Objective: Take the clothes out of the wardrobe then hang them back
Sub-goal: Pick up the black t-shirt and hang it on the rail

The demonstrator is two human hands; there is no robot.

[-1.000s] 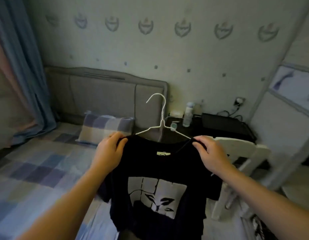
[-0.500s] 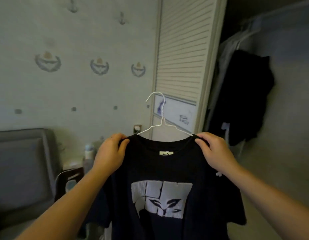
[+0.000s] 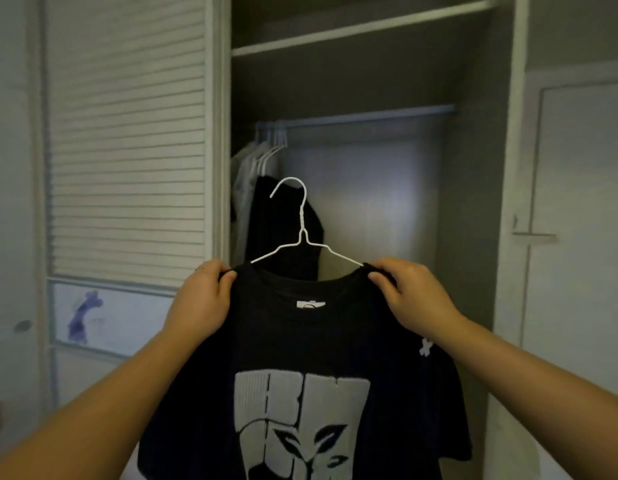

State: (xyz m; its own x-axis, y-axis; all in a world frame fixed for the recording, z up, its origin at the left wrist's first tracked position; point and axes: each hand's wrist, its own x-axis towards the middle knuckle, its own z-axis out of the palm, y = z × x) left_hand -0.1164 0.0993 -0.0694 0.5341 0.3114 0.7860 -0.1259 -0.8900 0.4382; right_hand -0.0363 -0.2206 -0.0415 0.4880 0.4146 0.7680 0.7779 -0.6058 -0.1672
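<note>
Single head-worn cam, wide angle, facing straight into the open wardrobe (image 3: 474,202) from close range. Arms come in from the bottom corners. The left hand (image 3: 200,303) and right hand (image 3: 411,296) gripping the t-shirt (image 3: 300,341) sit mid-frame, with the louvred door (image 3: 127,133) on the left.

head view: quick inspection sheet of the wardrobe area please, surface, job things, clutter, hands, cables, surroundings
surface: no worktop seen; wardrobe shelf above the rail, its top hidden
job's things: black t-shirt on a white wire hanger, held up in front of the open wardrobe, hook not on the rail; hung clothes bunched at the rail's left end
clutter: nothing seen
grippers: left hand grips one shoulder of the t-shirt, right hand the other, fingers curled on the cloth
cables: nothing seen
surroundings: louvred door to the left, blue marks on its lower panel; plain panel to the right
</note>
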